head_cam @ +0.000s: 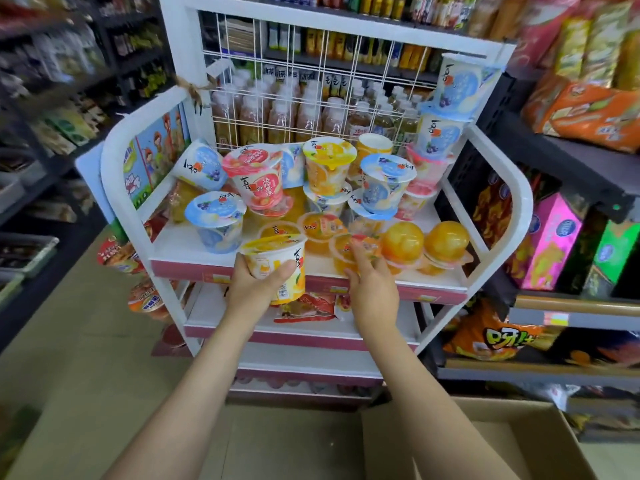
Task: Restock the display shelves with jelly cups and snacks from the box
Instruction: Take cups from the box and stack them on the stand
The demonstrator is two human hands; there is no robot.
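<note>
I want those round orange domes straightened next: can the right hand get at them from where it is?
Probably yes. The right hand touches a small orange cup at the shelf front, and the orange domes sit just beyond it, front row, uncovered.

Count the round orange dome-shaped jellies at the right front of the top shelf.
2. One dome jelly sits just right of the right hand; the other dome jelly is beside it, nearer the shelf's right rail. More may be hidden behind the cups.
</note>
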